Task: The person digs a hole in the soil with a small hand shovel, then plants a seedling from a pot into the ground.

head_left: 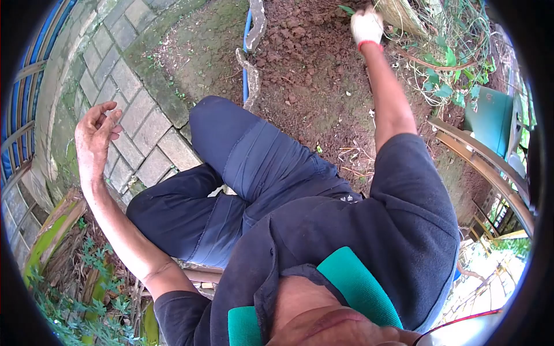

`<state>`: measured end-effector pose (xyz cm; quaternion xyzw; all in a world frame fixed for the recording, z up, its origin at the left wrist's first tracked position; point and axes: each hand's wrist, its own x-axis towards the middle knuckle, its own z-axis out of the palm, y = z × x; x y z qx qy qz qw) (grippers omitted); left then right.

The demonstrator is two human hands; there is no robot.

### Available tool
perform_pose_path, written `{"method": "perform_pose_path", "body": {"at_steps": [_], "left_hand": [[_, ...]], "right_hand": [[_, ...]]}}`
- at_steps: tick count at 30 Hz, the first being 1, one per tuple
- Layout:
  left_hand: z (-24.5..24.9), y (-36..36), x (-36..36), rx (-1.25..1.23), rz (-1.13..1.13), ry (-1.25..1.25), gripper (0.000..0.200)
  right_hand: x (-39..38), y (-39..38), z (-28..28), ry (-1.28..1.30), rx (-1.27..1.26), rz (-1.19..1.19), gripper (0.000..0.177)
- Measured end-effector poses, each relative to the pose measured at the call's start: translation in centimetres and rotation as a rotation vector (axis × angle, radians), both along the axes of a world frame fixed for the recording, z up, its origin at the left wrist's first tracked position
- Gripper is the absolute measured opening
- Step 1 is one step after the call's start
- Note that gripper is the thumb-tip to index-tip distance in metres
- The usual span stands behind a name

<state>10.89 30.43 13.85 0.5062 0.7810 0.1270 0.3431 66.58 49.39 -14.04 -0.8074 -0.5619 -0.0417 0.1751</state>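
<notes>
Reaching far right, my right hand in a white fabric glove (367, 26) meets the pale dry plant stalk (399, 14) on brown soil (311, 63); whether it grips the stalk I cannot tell. My bare left hand (95, 135) hovers, fingers apart, over grey paving bricks (135, 121).

The gloved right hand (366, 26) meets the picture's top edge and its fingers are cut off there, so what it grips among the dry stalks (404, 14) cannot be told. The blue strip (247, 34) also runs out at the top.
</notes>
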Motion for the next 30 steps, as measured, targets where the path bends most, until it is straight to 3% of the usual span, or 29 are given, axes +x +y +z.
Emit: {"method": "perform_pose_path", "body": {"at_steps": [1, 2, 3, 5, 8, 11, 14, 17, 18, 21, 23, 25, 26, 27, 30], "left_hand": [[0.0, 0.0, -0.1, -0.001, -0.003, -0.003, 0.036], [-0.1, 0.1, 0.0, 0.0, 0.014, -0.017, 0.036], [-0.2, 0.2, 0.0, 0.005, 0.014, -0.009, 0.036], [-0.3, 0.5, 0.2, 0.009, 0.008, 0.012, 0.036], [-0.6, 1.0, 0.4, -0.017, -0.025, -0.006, 0.035], [-0.8, 0.9, 0.6, -0.026, -0.036, -0.014, 0.035], [-0.4, 0.6, 0.9, -0.024, -0.029, -0.004, 0.036], [-0.4, 0.4, 1.0, -0.031, -0.016, 0.0, 0.037], [-0.6, 0.4, 0.7, -0.037, -0.013, 0.0, 0.037], [-0.9, 0.6, 0.3, -0.033, -0.014, -0.011, 0.038], [-0.8, 0.7, 0.2, -0.015, -0.018, -0.026, 0.037], [-0.7, 0.2, 0.3, -0.009, -0.018, -0.043, 0.037], [-0.4, 0.0, 0.3, -0.008, -0.012, -0.05, 0.038], [-0.4, 0.0, 0.2, -0.02, -0.015, -0.028, 0.038], [-0.6, 0.1, -0.1, -0.05, -0.026, 0.028, 0.039]], "right_hand": [[-1.2, -2.3, 1.1, 0.135, 0.048, -0.009, 0.031], [-1.5, -4.2, 0.2, -0.149, 0.183, 0.084, 0.035], [-2.9, -6.0, 2.0, -0.023, 0.112, 0.045, 0.038], [-3.8, -8.5, 1.9, -0.032, 0.28, 0.222, 0.038], [-5.0, -9.5, 2.1, 0.083, 0.039, 0.282, 0.038], [-5.7, -7.4, 2.0, 0.017, -0.08, 0.201, 0.04], [-5.0, -5.0, 0.6, -0.24, -0.09, 0.382, 0.033], [-5.7, -4.0, 1.4, -0.236, -0.249, 0.281, 0.033], [-5.6, -4.0, 0.2, -0.242, -0.13, 0.225, 0.03], [-4.0, -1.8, -2.2, -0.108, -0.168, 0.149, 0.026], [-4.9, -3.3, 1.7, 0.066, -0.203, 0.081, 0.025], [-3.8, -5.4, 0.7, 0.019, 0.061, 0.192, 0.039], [-5.0, -7.5, 2.6, 0.051, 0.141, 0.182, 0.037], [-3.2, -8.2, 0.1, -0.099, 0.206, 0.235, 0.037], [-2.3, -10.4, 0.0, -0.244, 0.096, 0.264, 0.038]]}}
